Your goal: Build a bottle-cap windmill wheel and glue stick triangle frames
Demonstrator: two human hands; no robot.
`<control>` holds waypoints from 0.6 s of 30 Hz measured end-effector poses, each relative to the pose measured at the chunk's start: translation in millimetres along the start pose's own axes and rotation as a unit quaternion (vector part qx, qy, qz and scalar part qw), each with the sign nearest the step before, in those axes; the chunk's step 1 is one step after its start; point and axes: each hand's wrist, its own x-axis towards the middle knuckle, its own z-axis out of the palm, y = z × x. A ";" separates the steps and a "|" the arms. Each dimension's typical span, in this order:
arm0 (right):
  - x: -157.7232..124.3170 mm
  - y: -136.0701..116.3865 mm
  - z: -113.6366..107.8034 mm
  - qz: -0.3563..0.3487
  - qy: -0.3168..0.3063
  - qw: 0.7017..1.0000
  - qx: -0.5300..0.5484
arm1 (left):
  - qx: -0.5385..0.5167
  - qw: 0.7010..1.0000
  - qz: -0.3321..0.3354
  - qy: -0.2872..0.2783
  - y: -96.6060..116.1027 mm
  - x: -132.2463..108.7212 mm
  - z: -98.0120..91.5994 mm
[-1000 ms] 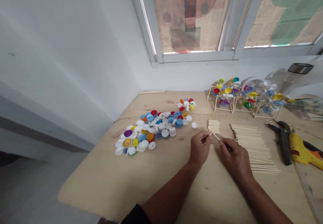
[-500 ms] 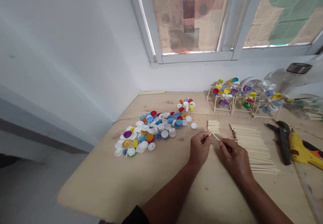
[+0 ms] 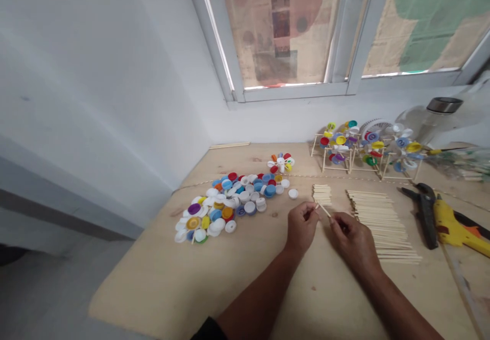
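Observation:
Both hands meet over the middle of a plywood tabletop (image 3: 214, 278) and pinch the two ends of one short wooden stick (image 3: 323, 210). My left hand (image 3: 301, 225) grips the stick's far end with closed fingers. My right hand (image 3: 351, 241) holds the near end, fingers curled. A small stack of short sticks (image 3: 322, 194) lies just beyond the hands. A long row of longer sticks (image 3: 383, 222) runs along the right side of my right hand.
A heap of coloured bottle caps (image 3: 233, 199) lies to the left. Cap-and-stick pinwheel models (image 3: 363, 146) stand at the back near a glass jar (image 3: 432, 120). Black pliers (image 3: 423, 210) and a yellow glue gun (image 3: 457, 225) lie at the right. Wall and window close the back.
Both hands keep their grip on the stick and have hardly moved. The camera has tilted slightly, shifting the scene a little.

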 end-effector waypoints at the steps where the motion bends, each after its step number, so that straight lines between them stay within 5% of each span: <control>1: -0.2 -0.1 0.0 0.002 -0.008 1.000 0.002 | 0.006 1.000 0.000 0.000 -1.1 0.1 -0.4; 18: -1.1 -3.2 0.2 0.020 -0.038 0.999 -0.012 | 0.156 0.987 0.018 -0.021 -6.8 0.4 -5.9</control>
